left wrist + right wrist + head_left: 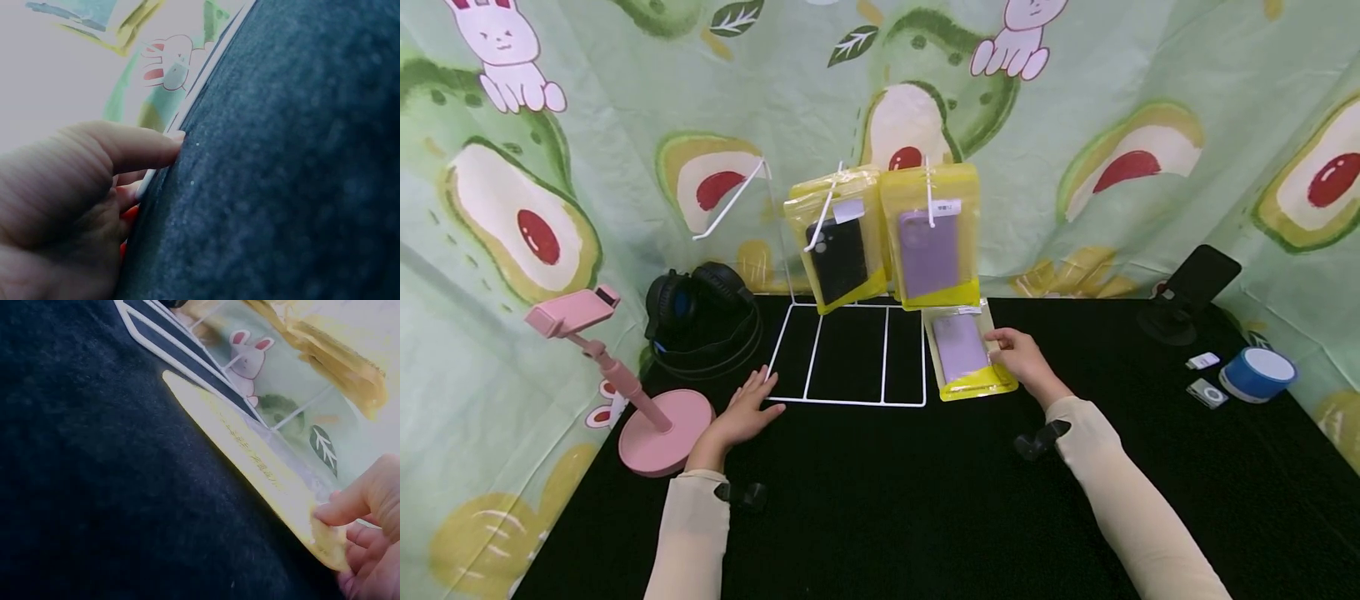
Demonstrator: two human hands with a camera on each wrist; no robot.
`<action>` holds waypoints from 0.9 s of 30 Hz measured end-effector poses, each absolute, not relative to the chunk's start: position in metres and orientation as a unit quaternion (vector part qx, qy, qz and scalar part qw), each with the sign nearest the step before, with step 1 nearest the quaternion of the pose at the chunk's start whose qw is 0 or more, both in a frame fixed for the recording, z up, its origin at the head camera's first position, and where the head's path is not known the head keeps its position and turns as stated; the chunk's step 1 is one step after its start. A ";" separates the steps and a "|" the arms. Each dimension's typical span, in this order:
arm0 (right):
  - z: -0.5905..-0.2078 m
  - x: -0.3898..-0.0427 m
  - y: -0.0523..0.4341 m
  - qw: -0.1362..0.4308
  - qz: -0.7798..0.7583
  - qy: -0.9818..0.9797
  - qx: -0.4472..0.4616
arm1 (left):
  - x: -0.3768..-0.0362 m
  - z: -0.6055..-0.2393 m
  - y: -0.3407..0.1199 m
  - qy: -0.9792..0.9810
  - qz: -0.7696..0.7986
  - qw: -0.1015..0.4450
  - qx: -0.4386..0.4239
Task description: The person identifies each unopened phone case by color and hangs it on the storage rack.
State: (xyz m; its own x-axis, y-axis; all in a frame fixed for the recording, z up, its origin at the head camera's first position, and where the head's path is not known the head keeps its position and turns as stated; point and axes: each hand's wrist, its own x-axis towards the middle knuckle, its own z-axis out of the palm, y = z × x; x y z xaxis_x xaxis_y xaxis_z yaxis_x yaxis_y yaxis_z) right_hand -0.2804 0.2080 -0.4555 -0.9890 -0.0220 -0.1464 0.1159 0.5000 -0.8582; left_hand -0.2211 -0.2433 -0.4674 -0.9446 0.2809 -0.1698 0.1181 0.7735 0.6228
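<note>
Yellow pouch (967, 357), flat, right hand (1024, 360) pinching edge

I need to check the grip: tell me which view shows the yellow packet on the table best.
The head view: the yellow packet lies whole beside the white rack, the right hand at its edge. The right wrist view shows only its edge close up, thumb on it. The left wrist view misses it.

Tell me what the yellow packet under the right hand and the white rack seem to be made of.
Yellow packet with a lilac phone case: glossy clear-fronted plastic film, judging by its sheen. White wire display rack: thin rods, probably coated metal. Right hand holds the packet's edge.
</note>
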 end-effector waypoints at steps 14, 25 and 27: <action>-0.445 -0.234 0.249 0.031 -0.596 0.797 0.096 | -0.221 -0.467 -0.244 0.933 0.319 0.130 0.104; -0.378 -0.188 0.282 -0.061 -0.784 0.616 0.029 | -0.220 -0.466 -0.244 0.932 0.322 0.133 0.105; -0.364 -0.179 0.281 -0.080 -0.812 0.579 -0.003 | -0.220 -0.465 -0.244 0.931 0.322 0.135 0.105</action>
